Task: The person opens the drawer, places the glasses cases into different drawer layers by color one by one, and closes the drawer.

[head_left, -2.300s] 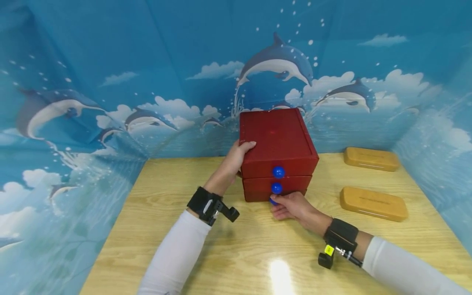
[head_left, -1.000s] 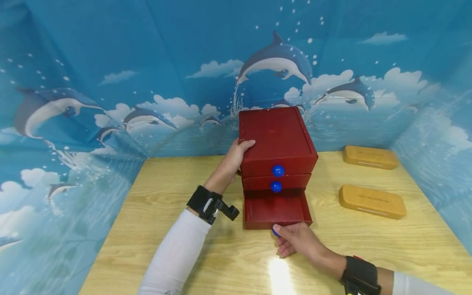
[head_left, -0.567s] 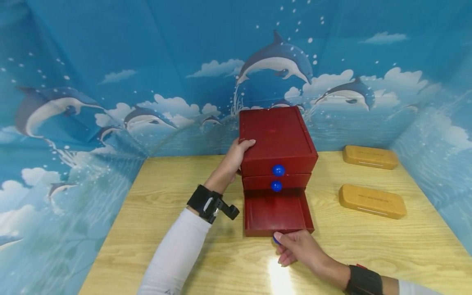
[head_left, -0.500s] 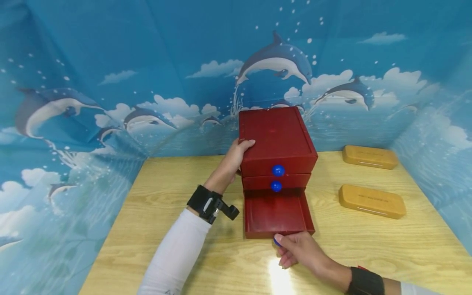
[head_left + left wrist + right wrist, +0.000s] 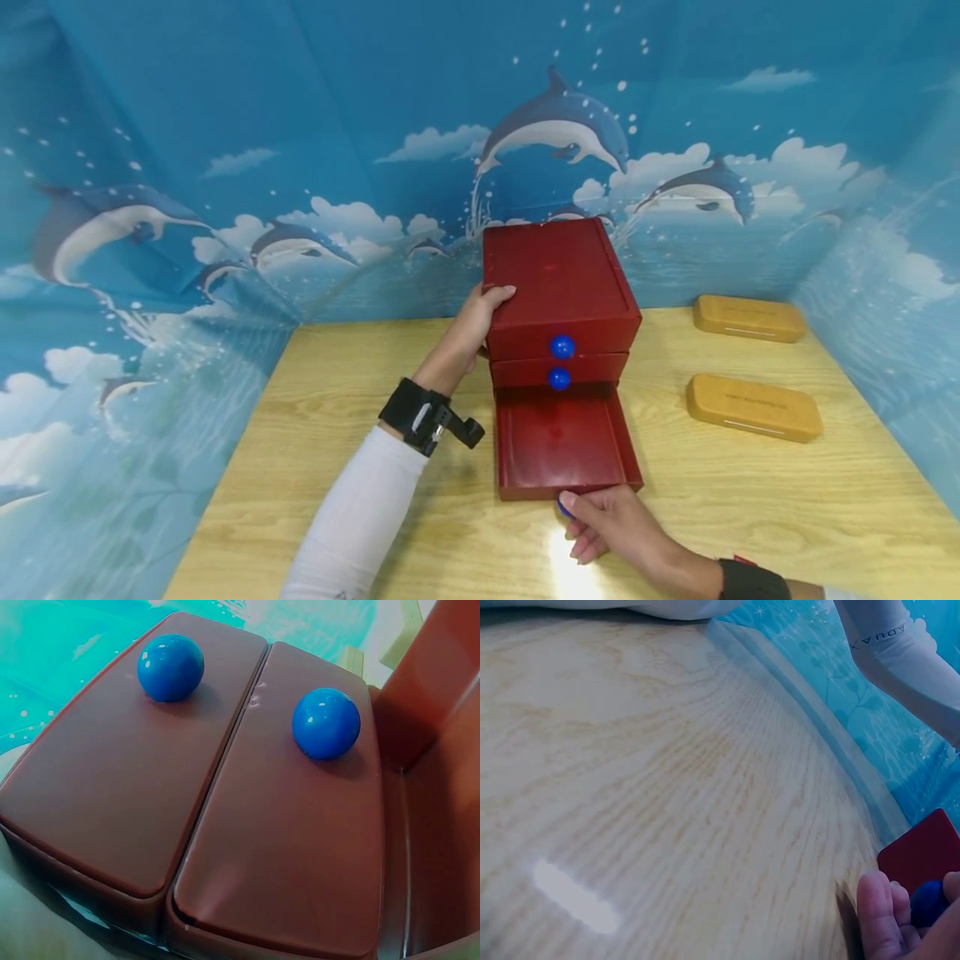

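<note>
A red drawer cabinet (image 5: 558,275) with blue ball knobs stands at the back of the table. Its two upper drawers are closed; the lowest drawer (image 5: 566,446) is pulled out, with nothing seen inside. My left hand (image 5: 477,321) grips the cabinet's left side, thumb over the top edge, other fingers mostly hidden. In front, my right hand (image 5: 618,529) pinches the lowest drawer's blue knob (image 5: 928,904) between thumb and fingers. The left wrist view shows the upper knob (image 5: 171,667) and the middle knob (image 5: 326,724) close up.
Two tan oblong cases, a rear case (image 5: 750,318) and a nearer case (image 5: 753,407), lie right of the cabinet on the wooden table (image 5: 337,392). A blue dolphin-print curtain (image 5: 360,100) hangs behind and at the sides.
The lowest drawer has slid out toward me from fully closed, my right hand moving back with its knob. My left hand has stayed on the cabinet's side.
</note>
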Demonstrator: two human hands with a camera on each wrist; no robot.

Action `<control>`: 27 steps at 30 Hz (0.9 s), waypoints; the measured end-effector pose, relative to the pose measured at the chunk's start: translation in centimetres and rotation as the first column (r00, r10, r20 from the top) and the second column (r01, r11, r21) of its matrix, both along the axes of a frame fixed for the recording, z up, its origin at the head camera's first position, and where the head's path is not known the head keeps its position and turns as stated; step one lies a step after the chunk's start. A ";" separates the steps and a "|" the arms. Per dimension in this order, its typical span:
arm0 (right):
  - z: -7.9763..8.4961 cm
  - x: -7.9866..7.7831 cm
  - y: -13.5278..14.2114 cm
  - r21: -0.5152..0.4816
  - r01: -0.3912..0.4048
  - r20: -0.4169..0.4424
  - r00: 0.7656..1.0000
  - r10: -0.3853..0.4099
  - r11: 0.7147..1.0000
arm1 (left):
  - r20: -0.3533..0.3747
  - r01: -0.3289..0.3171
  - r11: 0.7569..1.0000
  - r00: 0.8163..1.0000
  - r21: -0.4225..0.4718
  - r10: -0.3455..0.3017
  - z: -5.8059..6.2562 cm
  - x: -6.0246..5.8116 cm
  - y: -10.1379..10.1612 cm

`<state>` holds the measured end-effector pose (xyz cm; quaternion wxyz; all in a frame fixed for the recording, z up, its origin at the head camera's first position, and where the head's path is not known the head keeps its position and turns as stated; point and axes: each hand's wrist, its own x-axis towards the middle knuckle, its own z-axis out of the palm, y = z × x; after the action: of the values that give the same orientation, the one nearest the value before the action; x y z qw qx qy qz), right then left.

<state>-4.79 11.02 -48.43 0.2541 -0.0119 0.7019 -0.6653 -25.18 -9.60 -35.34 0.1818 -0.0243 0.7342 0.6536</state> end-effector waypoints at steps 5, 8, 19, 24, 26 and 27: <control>-0.1 0.5 0.1 0.012 0.004 -0.007 1.000 -0.004 1.000 | 0.000 -0.007 1.000 1.000 0.001 0.007 -0.1 0.0 0.0; -0.2 0.7 0.1 0.013 0.005 -0.007 1.000 -0.005 1.000 | -0.003 -0.007 1.000 1.000 0.002 0.007 -0.1 0.0 0.0; -0.2 0.8 0.3 -0.008 -0.006 0.045 0.999 0.006 1.000 | -0.013 -0.006 1.000 1.000 0.014 0.006 -0.1 0.1 0.0; 0.7 1.1 0.8 0.005 -0.106 0.090 0.990 0.105 0.994 | -0.006 -0.005 1.000 1.000 0.008 0.005 -0.2 0.1 0.0; 1.2 1.3 0.9 0.029 -0.174 0.083 0.982 0.171 0.984 | -0.009 -0.008 1.000 1.000 0.005 0.008 -0.2 0.1 0.0; 1.5 1.4 1.0 0.037 -0.219 0.065 0.974 0.217 0.975 | -0.010 -0.009 1.000 1.000 0.006 0.009 -0.2 0.1 0.0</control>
<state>-3.41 12.04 -46.94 0.3468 -0.0631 0.7027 -0.6180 -25.09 -9.60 -35.51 0.1753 -0.0235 0.7330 0.6568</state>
